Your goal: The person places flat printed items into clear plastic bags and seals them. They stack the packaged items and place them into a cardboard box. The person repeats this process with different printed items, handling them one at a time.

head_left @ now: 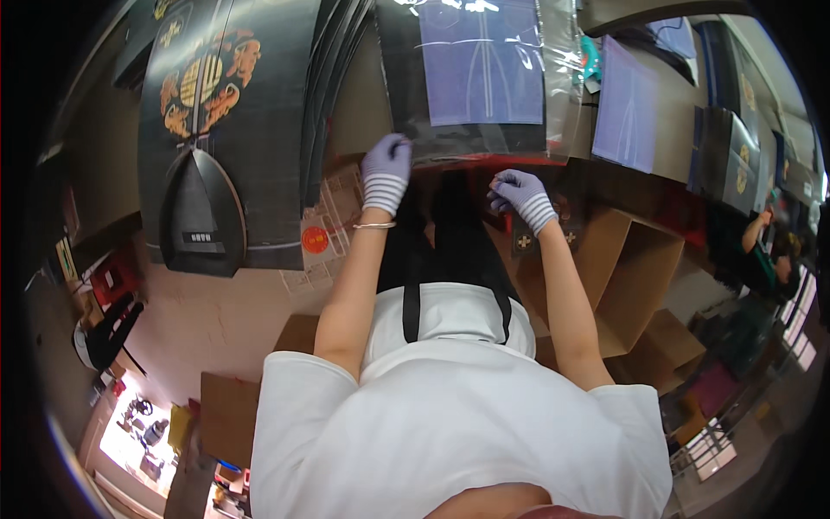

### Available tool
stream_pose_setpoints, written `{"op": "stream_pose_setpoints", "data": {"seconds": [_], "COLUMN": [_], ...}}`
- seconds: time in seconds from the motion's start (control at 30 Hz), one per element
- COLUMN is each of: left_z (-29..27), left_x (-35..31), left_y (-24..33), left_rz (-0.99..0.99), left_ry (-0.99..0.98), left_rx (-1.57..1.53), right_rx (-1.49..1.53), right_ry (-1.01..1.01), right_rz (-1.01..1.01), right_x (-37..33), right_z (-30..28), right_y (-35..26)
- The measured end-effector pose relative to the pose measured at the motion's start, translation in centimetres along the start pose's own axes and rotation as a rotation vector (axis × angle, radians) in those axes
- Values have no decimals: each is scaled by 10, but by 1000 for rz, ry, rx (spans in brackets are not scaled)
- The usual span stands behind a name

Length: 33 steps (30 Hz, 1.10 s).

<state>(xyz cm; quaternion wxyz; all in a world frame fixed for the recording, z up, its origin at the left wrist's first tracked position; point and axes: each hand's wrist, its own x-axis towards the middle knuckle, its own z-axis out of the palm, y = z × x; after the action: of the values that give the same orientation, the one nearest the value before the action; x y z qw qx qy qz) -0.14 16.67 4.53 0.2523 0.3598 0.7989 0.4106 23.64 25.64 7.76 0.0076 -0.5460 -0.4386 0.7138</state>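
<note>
Both my hands wear pale purple gloves with striped cuffs. My left hand [386, 169] is closed on the near left corner of a clear plastic sleeve [484, 143]. The sleeve holds a flat black board with a bluish-purple sheet [482, 65] on top, lying on the table in front of me. My right hand [517, 195] hovers just below the sleeve's near edge, fingers curled together; I see nothing between them. A thin bracelet sits on my left wrist.
A stack of flat black boards with a gold and orange emblem [216, 130] lies at the left. Sticker sheets [324, 225] lie beside it. Another purple sheet [627, 104] is at the right. An open cardboard box [640, 268] stands below. A co-worker [769, 251] sits far right.
</note>
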Motion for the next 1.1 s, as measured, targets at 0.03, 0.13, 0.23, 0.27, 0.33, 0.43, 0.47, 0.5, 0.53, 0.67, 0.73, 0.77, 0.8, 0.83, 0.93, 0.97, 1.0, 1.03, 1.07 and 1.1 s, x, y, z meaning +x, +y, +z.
{"op": "stream_pose_setpoints", "data": {"seconds": [0.03, 0.13, 0.23, 0.27, 0.33, 0.43, 0.47, 0.5, 0.53, 0.67, 0.73, 0.77, 0.8, 0.83, 0.93, 0.97, 1.0, 1.03, 1.07, 1.1], "left_z": [-8, -12, -2, -1, 0, -7, -8, -9, -10, -13, -13, -12, -12, -12, -15, -16, -16, -17, -18, -17], "left_x": [-11, -34, -44, -43, -38, -37, -36, -33, -32, -27, -26, -25, -22, -21, -20, -19, -18, -16, -15, -14], "left_y": [-35, -70, -55, -56, -61, -63, -67, -71, -74, -72, -70, -73, -75, -77, -61, -61, -63, -65, -67, -68], "left_rz": [-178, -703, -756, -759, -767, -726, -773, -818, -863, -886, -800, -808, -815, -822, -844, -849, -853, -857, -854, -853], "left_ry": [4, -176, -117, -124, -133, -217, -198, -172, -147, -174, -251, -266, -284, -301, -231, -232, -229, -226, -233, -242], "left_rx": [1, -528, -759, -767, -789, -702, -709, -719, -728, -736, -720, -722, -719, -717, -629, -626, -626, -626, -655, -687], "right_rx": [-50, -522, -922, -984, -1114, -1199, -1201, -1137, -1129, -1109, -1112, -1126, -1135, -1145, -1141, -1151, -1164, -1177, -1190, -1207], "right_ry": [51, 134, 149, 148, 140, 106, 104, 104, 104, 117, 106, 98, 93, 87, 81, 75, 66, 58, 54, 51], "right_rz": [-97, -653, -802, -816, -845, -796, -805, -850, -849, -842, -841, -837, -834, -831, -806, -806, -809, -811, -794, -773], "right_x": [-1, 7, 29, 36, 48, 55, 56, 52, 50, 48, 47, 47, 48, 49, 55, 57, 58, 59, 58, 58], "right_z": [7, 55, 96, 105, 119, 124, 123, 121, 121, 120, 123, 124, 127, 129, 136, 137, 139, 141, 144, 146], "right_y": [6, 0, -11, -13, -18, -18, -17, -19, -20, -18, -21, -21, -22, -23, -27, -28, -29, -29, -29, -29]}}
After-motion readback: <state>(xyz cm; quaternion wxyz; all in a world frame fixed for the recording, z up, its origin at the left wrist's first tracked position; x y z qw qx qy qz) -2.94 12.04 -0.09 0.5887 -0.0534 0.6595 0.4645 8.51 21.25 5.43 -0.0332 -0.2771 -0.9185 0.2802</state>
